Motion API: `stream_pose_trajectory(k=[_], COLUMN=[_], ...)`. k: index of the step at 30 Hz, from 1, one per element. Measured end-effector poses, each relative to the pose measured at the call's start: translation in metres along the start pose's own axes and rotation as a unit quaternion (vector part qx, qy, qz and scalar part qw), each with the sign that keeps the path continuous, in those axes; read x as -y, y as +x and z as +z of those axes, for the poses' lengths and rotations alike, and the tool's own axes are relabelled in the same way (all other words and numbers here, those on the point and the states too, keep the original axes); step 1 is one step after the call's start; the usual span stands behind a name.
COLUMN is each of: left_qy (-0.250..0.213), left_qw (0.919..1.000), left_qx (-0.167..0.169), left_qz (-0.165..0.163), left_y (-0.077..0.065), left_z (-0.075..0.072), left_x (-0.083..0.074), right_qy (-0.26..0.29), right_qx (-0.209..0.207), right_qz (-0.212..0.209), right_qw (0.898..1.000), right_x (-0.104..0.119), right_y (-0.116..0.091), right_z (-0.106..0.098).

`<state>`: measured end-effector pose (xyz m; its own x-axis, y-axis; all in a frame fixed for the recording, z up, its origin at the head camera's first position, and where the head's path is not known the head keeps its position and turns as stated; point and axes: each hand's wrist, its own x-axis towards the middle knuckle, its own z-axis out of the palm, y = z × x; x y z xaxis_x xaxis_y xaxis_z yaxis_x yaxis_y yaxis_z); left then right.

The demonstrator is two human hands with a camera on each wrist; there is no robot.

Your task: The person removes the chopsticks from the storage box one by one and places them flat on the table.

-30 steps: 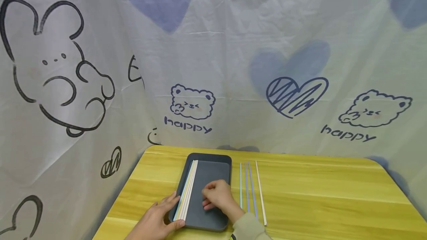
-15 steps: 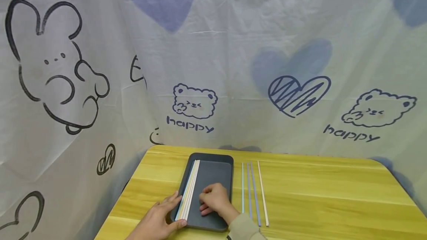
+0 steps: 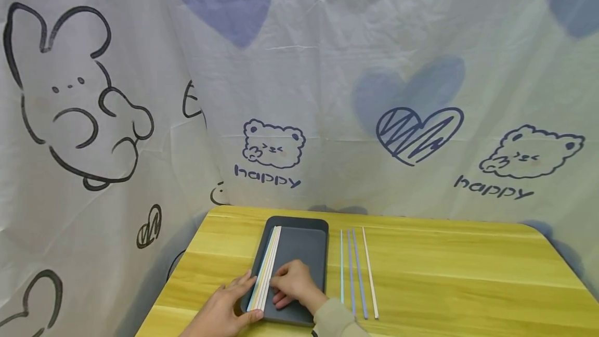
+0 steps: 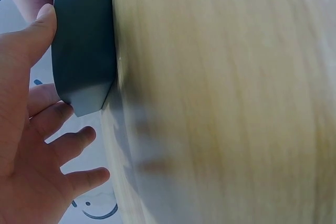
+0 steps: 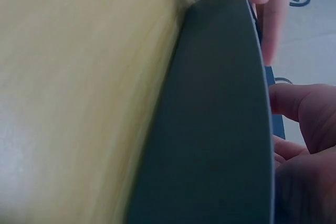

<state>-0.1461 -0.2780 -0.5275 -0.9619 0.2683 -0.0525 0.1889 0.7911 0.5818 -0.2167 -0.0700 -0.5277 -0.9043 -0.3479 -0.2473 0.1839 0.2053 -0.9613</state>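
A dark grey rectangular tray (image 3: pixel 299 221) lies on the table. Along its left wall lies a bundle of long thin sticks (image 3: pixel 268 264), white, yellow and light blue. My left hand (image 3: pixel 223 303) grips the tray's near left corner, thumb at the near rim and fingers along the left side. In the left wrist view, the other fingers (image 4: pixel 73 145) spread past the tray's end. My right hand (image 3: pixel 292 285) is inside the tray with curled fingers, thumb and index fingertips right at the bundle's right edge. No stick shows between them. The tray wall partly hides this hand in the right wrist view.
To the right of the tray several separate sticks lie lengthwise on the table: a light blue stick (image 3: pixel 342 267), purple sticks (image 3: pixel 359 274) and a white stick (image 3: pixel 369 272). The wooden table (image 3: pixel 458 274) ends at a patterned white curtain (image 3: pixel 327 92) behind and at left.
My right hand has moved left across the tray, from its middle up to the bundle of sticks. My left hand keeps its place at the corner.
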Motion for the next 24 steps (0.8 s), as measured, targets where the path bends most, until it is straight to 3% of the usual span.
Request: stream_pose_trajectory(k=[11, 24], left_qy=[0.001, 0.008], left_qw=[1.0, 0.9999], left_qx=[-0.005, -0.01], left_qz=[0.008, -0.004], left_y=[-0.001, 0.0], left_z=[0.001, 0.003], left_x=[0.001, 0.002], right_qy=[-0.008, -0.008], right_qx=[-0.01, -0.048], right_qz=[-0.012, -0.025], right_qw=[1.0, 0.998], right_x=[-0.002, -0.008], right_y=[0.004, 0.008], right_z=[0.009, 0.015])
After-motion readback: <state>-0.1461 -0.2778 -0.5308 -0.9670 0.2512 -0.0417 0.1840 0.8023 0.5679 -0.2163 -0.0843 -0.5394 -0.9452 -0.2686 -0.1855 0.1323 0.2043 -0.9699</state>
